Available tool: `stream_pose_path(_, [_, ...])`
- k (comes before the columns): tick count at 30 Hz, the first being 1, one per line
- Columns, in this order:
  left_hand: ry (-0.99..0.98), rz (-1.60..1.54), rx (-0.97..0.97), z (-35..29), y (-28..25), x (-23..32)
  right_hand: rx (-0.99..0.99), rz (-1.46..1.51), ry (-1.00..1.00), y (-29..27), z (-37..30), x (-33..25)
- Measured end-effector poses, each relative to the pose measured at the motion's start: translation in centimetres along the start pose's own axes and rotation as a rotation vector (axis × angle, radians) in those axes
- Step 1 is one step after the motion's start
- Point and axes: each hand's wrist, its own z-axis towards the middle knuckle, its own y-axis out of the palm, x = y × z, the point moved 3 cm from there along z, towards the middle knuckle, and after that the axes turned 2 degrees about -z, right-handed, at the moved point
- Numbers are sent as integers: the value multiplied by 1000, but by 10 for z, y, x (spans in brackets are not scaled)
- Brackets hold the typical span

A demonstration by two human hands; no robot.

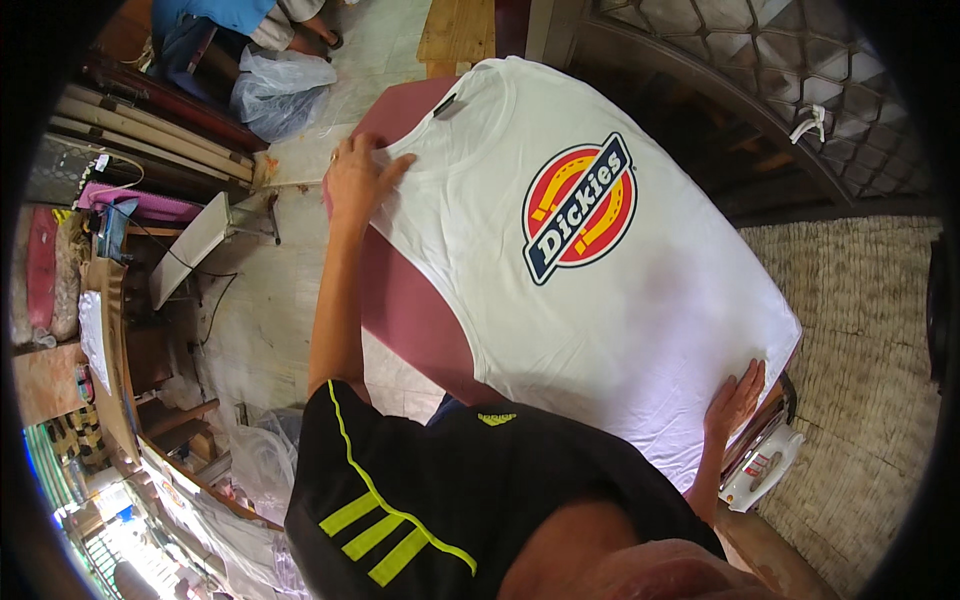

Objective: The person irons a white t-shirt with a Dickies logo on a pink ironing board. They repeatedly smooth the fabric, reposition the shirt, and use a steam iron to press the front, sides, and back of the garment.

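Observation:
A white sleeveless shirt (470,230) lies spread over an ironing board with a dull red cover (415,320). Its chest carries a round red, yellow and dark blue printed emblem (578,208), and a small dark label sits at the neckline. My left hand (360,180) rests at the shirt's shoulder by the board's far left edge, fingers and thumb apart. Flat on the lower right part of the shirt lies my right hand (735,400), its fingers stretched out. Close beside it, at the board's right end, is a white iron (765,466).
Wooden planks (160,135) and a small white-topped stand (192,250) are at the left. A clear plastic bag (283,95) lies on the floor near another person's leg (295,25). A metal lattice gate (760,60) stands at the far right; a wooden bench (457,30) is behind the board.

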Motion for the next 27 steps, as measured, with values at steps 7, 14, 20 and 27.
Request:
stream_pose_path(7, [-58, -420, 27, 11, -26, 38, 10, -21, -84, -10, 3, -1])
stream_pose_path(14, [691, -2038, -99, -44, -135, 212, -4, 16, -62, -10, -2, -2])
stream_pose_path(20, [841, -2390, -307, -96, -138, 260, -27, -15, -50, -16, 2, -3])
stream_pose_path(27, [811, -2236, -91, -61, -130, 222, -3, -36, -16, -15, 3, -5])
